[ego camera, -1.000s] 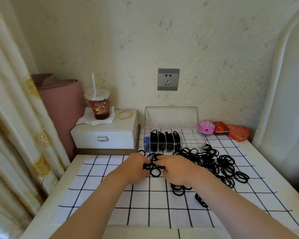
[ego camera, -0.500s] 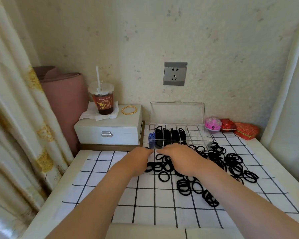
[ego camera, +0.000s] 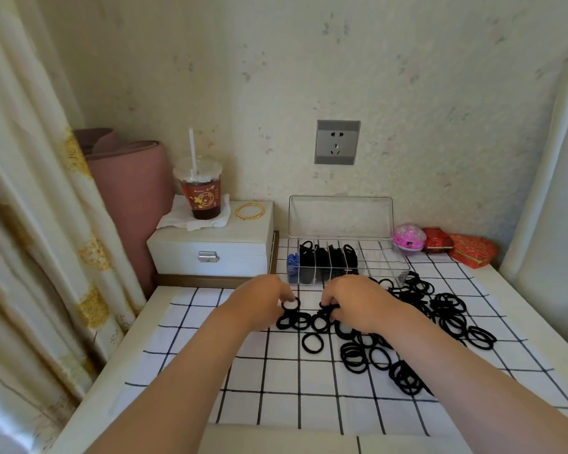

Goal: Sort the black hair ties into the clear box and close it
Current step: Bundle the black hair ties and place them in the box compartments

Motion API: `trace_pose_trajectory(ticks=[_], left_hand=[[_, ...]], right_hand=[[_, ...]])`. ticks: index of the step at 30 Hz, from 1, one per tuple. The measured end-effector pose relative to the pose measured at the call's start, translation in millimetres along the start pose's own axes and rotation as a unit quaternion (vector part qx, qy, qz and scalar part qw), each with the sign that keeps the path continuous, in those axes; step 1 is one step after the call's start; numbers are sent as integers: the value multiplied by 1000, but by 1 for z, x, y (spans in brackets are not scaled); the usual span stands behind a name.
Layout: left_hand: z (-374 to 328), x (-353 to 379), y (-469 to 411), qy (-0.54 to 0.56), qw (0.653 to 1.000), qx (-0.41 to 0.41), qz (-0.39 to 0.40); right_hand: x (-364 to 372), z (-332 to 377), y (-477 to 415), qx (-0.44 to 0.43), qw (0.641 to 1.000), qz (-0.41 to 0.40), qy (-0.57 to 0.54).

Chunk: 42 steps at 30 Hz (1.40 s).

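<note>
Several black hair ties (ego camera: 410, 326) lie scattered over the white checked cloth (ego camera: 276, 381), mostly on the right half. Behind them stands the clear box (ego camera: 382, 260), its lid (ego camera: 340, 217) upright against the wall, with black ties in several left compartments and a blue item at the left end. My left hand (ego camera: 259, 303) pinches a small bunch of black ties (ego camera: 291, 311) just in front of the box. My right hand (ego camera: 358, 303) curls its fingers around other ties (ego camera: 328, 308) beside it.
A white drawer box (ego camera: 210, 247) at the back left carries a drink cup with a straw (ego camera: 200, 191), a napkin and a gold bangle (ego camera: 250, 210). A pink ball (ego camera: 409, 237) and red boxes (ego camera: 469, 249) sit at the back right. A curtain (ego camera: 30, 224) hangs on the left.
Both hands went forward to the front of the box, then came back down onto the ties on the cloth, where they hold ties again. The view has tilted.
</note>
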<state>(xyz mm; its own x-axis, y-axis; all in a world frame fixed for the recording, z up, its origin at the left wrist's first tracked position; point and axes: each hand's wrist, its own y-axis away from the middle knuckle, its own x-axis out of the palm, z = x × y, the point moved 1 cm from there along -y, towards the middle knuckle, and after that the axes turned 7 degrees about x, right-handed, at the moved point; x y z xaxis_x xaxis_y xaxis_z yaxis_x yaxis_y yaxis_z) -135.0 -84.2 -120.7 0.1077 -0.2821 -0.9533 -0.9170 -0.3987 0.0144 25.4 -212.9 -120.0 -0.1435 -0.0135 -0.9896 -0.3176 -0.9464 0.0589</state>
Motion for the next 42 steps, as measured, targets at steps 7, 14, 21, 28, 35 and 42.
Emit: trace_pose_trajectory(ticks=[7,14,21,28,35,42], left_hand=[[-2,3,-2,-14,1000,-8,-14],[-5,-9,0,112,992,-35,-42],[-3,-17,0,240,968,-52,-46],[2,-11,5,180,982,-49,20],[-5,-4,-2,8,997,-62,40],[1,-6,-3,113,992,-47,-17]], right_hand=[[-16,-4,3,47,978,-46,-196],[-28,-13,1,70,954,-51,-288],[-23,-7,3,35,982,49,-179],[-8,-11,-3,36,995,75,-63],[0,-12,-6,40,998,35,-28],[-4,-17,-8,76,991,-21,-111]])
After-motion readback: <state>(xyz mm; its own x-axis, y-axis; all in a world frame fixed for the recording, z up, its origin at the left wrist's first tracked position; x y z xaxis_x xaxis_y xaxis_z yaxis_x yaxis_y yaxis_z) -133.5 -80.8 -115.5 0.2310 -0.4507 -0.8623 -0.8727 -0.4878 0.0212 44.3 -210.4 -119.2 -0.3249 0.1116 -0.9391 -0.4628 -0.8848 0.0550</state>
